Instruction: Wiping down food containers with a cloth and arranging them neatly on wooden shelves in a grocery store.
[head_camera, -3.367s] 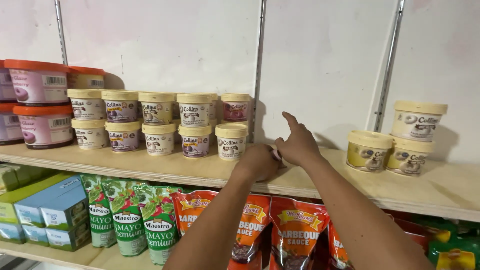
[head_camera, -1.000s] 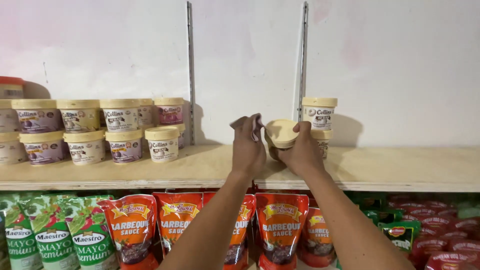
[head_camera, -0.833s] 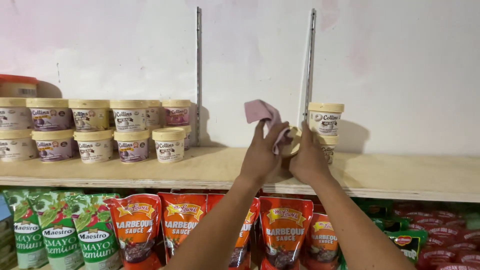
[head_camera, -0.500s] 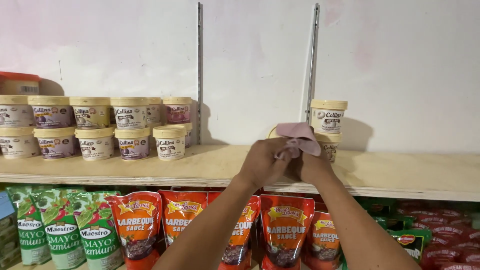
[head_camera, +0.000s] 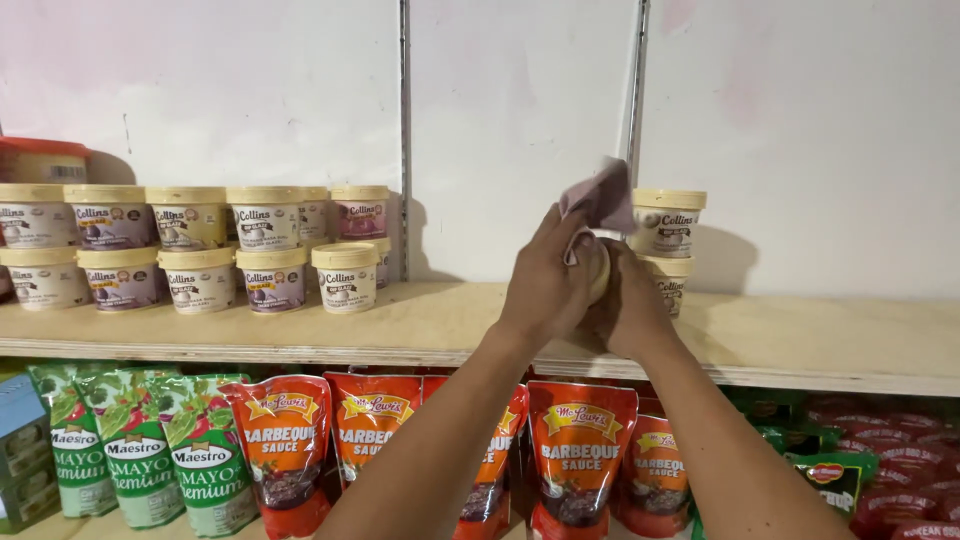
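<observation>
Small cream-lidded tub (head_camera: 598, 272), mostly hidden, held above wooden shelf (head_camera: 800, 345) edge. Right hand (head_camera: 628, 305) fingers wrapped around tub. Left hand (head_camera: 545, 280) fingers pinching pink cloth (head_camera: 602, 198) against lid.

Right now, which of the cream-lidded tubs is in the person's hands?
The tub clasped between the left hand and right hand, under a pink cloth. It is lifted off the wooden shelf; every other tub stands on it.

Hands (head_camera: 585, 290) hide most of the held tub (head_camera: 599, 270).
</observation>
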